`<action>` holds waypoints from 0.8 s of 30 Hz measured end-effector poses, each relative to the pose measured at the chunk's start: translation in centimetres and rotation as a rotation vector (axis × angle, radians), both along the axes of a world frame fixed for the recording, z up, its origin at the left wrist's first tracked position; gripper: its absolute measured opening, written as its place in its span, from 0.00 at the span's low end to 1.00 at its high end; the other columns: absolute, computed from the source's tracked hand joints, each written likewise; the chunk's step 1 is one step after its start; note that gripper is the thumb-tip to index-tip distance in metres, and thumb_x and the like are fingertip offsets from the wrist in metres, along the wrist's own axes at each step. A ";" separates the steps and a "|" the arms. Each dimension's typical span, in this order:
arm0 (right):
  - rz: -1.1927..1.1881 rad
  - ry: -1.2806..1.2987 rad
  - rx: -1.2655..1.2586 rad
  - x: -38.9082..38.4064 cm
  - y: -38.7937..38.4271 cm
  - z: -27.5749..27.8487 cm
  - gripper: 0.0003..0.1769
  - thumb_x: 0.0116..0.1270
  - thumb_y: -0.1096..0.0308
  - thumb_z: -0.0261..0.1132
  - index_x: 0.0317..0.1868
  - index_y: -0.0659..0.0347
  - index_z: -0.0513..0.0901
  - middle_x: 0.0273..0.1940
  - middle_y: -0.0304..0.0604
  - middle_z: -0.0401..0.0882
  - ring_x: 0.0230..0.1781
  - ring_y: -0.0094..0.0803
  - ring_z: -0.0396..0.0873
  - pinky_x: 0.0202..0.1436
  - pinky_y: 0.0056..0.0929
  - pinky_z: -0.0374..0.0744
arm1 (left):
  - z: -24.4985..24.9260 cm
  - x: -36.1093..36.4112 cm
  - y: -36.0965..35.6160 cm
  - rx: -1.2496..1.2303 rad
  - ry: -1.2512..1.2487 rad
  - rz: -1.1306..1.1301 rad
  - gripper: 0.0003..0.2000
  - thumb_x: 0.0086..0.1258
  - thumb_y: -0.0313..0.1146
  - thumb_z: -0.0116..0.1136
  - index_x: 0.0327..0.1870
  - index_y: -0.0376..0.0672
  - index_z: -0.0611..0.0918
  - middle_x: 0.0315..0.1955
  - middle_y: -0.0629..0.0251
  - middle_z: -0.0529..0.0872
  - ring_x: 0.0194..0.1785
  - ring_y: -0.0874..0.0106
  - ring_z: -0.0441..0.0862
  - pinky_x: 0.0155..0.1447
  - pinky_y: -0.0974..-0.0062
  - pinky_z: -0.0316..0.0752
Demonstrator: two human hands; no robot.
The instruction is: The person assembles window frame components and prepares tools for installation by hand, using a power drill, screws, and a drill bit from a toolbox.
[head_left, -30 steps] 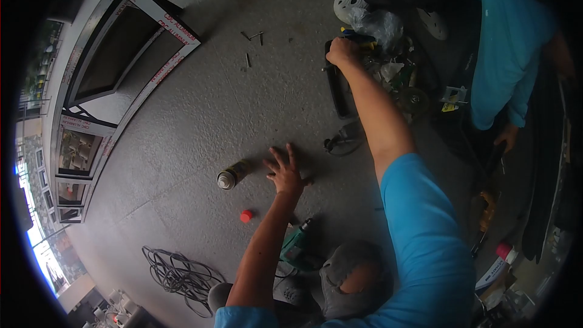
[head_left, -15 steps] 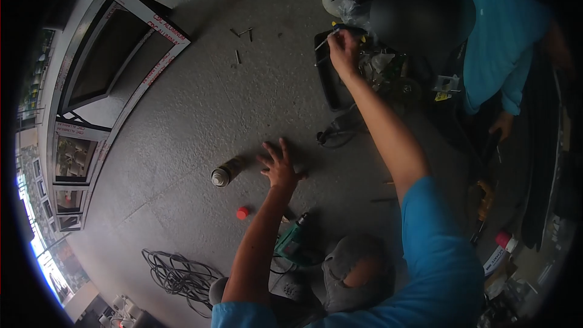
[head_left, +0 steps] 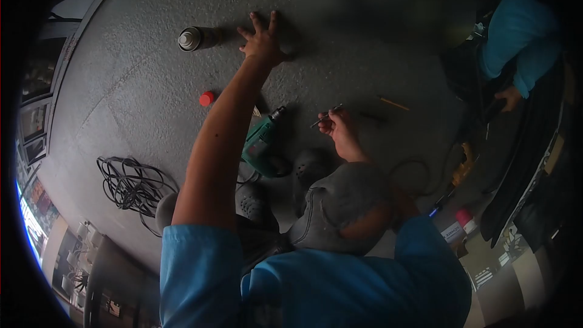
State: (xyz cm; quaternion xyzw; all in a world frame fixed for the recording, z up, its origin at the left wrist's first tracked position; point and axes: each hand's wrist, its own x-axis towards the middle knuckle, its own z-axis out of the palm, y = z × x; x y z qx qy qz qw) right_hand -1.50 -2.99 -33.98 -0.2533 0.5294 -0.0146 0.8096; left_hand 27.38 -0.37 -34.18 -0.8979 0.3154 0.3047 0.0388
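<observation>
My left hand [head_left: 262,44] is spread flat on the grey floor, fingers apart, and holds nothing. Just left of it is a spray can [head_left: 209,37] with a pale nozzle. My right hand [head_left: 342,132] is closed on a thin metal rod [head_left: 331,112], pinched in the fingertips above the floor near my knee. Its exact kind is too small to make out. Between my arms lies a green power drill [head_left: 260,146], its chuck pointing up and right. A red cap [head_left: 207,98] sits left of my left forearm.
A tangled black cable [head_left: 130,185] lies at left. A pencil [head_left: 395,103] is on the floor right of my right hand. An orange-handled tool [head_left: 464,163] lies further right, near another person's hand [head_left: 509,98]. Framed panels [head_left: 41,104] stand along the left edge.
My right hand has drawn back from the black tray at the far side towards my knee, with the thin metal rod in it. My left hand stays beside the can. The view has tilted down.
</observation>
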 end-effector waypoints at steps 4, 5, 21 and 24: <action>0.095 -0.083 -0.265 1.9 -1.1 -1.4 0.06 0.74 0.64 0.56 0.44 0.56 0.72 0.43 0.44 0.82 0.37 0.26 0.81 0.42 0.27 0.80 | 0.4 -2.2 5.6 -0.407 0.111 -0.044 0.37 0.55 0.49 0.71 0.64 0.43 0.69 0.59 0.46 0.73 0.63 0.48 0.73 0.59 0.59 0.76; 0.088 -0.117 -0.325 2.6 -1.1 -1.8 0.06 0.74 0.65 0.56 0.44 0.56 0.72 0.43 0.44 0.82 0.37 0.26 0.81 0.42 0.27 0.81 | 1.8 -4.5 7.4 -0.452 0.133 -0.084 0.27 0.57 0.46 0.69 0.52 0.39 0.75 0.46 0.52 0.80 0.53 0.55 0.79 0.52 0.59 0.78; 0.146 -0.145 -0.367 7.3 2.8 -2.3 0.04 0.73 0.68 0.54 0.40 0.58 0.68 0.35 0.41 0.81 0.29 0.23 0.80 0.34 0.25 0.82 | -0.5 -14.3 17.1 -0.486 0.078 0.035 0.21 0.63 0.44 0.62 0.49 0.40 0.73 0.44 0.53 0.80 0.52 0.52 0.77 0.56 0.56 0.68; 0.182 -0.104 -0.390 7.2 3.2 -2.2 0.03 0.73 0.68 0.54 0.41 0.56 0.70 0.37 0.42 0.82 0.31 0.24 0.80 0.37 0.26 0.82 | -0.4 -14.2 17.8 -0.535 0.115 0.050 0.20 0.63 0.44 0.61 0.48 0.40 0.73 0.43 0.52 0.81 0.52 0.51 0.77 0.57 0.56 0.67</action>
